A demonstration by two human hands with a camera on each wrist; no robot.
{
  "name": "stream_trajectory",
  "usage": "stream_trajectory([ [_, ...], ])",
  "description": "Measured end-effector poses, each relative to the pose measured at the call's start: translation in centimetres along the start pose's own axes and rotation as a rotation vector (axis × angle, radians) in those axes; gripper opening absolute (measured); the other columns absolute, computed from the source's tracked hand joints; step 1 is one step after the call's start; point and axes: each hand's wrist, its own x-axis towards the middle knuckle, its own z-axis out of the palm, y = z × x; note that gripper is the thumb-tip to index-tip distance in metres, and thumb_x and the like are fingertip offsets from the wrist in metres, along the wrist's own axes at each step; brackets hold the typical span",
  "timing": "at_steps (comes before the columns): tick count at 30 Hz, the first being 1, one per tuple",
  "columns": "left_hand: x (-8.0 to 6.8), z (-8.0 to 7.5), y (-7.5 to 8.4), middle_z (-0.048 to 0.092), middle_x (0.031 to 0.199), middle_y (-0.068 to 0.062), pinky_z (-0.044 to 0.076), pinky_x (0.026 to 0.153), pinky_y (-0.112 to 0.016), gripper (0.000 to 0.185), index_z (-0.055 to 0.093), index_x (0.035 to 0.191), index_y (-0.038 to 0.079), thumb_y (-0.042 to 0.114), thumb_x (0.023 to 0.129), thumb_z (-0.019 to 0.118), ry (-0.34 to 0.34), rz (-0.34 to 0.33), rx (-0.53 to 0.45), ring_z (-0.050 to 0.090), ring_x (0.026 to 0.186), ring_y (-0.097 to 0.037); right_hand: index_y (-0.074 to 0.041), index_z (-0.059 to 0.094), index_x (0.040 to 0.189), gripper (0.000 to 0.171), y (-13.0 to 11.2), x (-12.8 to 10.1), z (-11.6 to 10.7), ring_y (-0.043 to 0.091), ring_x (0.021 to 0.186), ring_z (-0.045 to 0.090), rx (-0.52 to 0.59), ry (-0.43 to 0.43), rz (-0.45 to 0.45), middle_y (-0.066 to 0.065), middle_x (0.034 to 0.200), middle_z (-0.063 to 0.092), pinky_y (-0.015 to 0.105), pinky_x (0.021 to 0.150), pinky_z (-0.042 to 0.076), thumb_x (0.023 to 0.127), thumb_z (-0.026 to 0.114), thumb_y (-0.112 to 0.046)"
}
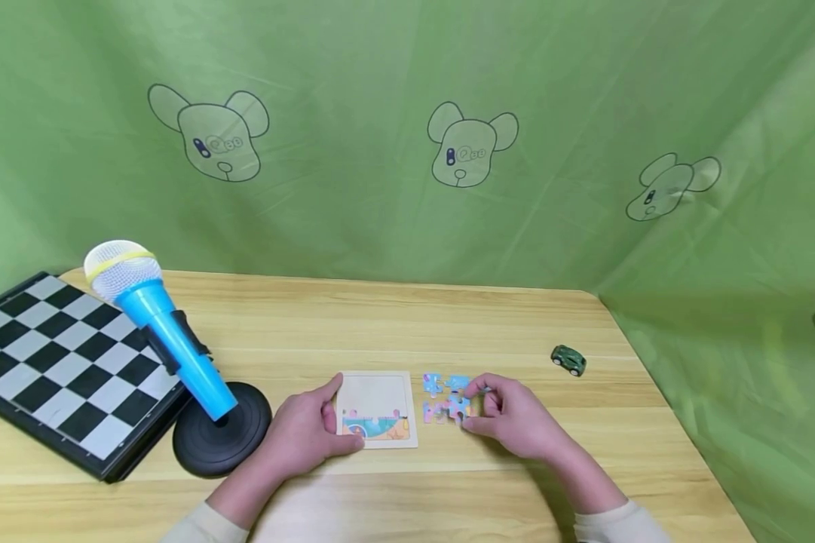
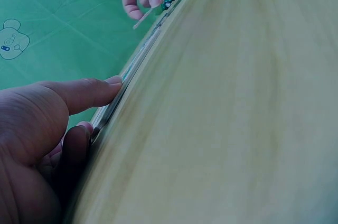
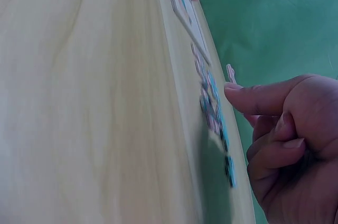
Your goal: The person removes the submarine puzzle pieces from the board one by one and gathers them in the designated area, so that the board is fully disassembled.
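Observation:
A square puzzle tray (image 1: 375, 394) lies on the wooden table, its front rows filled with printed pieces and its back part bare. My left hand (image 1: 307, 428) grips the tray's left side, thumb on the front corner and index finger along the far left edge. To the tray's right, my right hand (image 1: 516, 419) pinches a pink-and-blue jigsaw piece (image 1: 458, 406) between thumb and index finger. In the right wrist view that jigsaw piece (image 3: 231, 73) is raised off the table. Several loose pieces (image 1: 432, 385) lie under and beside the right hand, which partly hides them.
On the left, a blue toy microphone (image 1: 176, 347) leans in a stand with a round black base (image 1: 251, 445). Beside it is a black-and-white checkered board (image 1: 61, 362). A small green toy car (image 1: 568, 360) stands at the right. A green curtain (image 1: 353, 226) hangs behind the table.

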Motion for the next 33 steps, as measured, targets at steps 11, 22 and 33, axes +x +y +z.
stream_trajectory([
  [11,0.0,0.0,0.0,0.052,0.065,0.007,0.039,0.052,-0.028,0.098,0.044,0.148,-0.004,0.033,0.070,0.092,-0.003,-0.006,-0.005,0.046,0.054,-0.011,-0.008,0.066,0.106,0.033,2.5,-0.9,-1.7,0.010,0.052,0.037,-0.043,0.033,0.033,-0.002,0.060,0.040,0.030,0.059,0.040,0.079,0.084,-0.009],
  [22,0.0,-0.1,-0.1,0.052,0.065,0.007,0.039,0.051,-0.028,0.098,0.045,0.148,-0.003,0.033,0.070,0.092,-0.002,-0.008,-0.015,0.047,0.054,-0.011,-0.006,0.065,0.107,0.033,4.3,-1.3,-2.5,0.010,0.053,0.036,-0.062,0.028,0.060,-0.002,0.061,0.040,0.030,0.061,0.039,0.079,0.083,-0.007],
  [33,0.0,0.0,-0.1,0.052,0.065,0.007,0.039,0.052,-0.028,0.099,0.045,0.148,-0.003,0.034,0.069,0.092,-0.001,0.001,-0.010,0.046,0.054,-0.011,-0.003,0.066,0.110,0.036,4.7,-1.5,-2.6,0.010,0.054,0.036,-0.005,0.016,0.051,-0.002,0.062,0.039,0.029,0.068,0.041,0.080,0.084,-0.010],
])
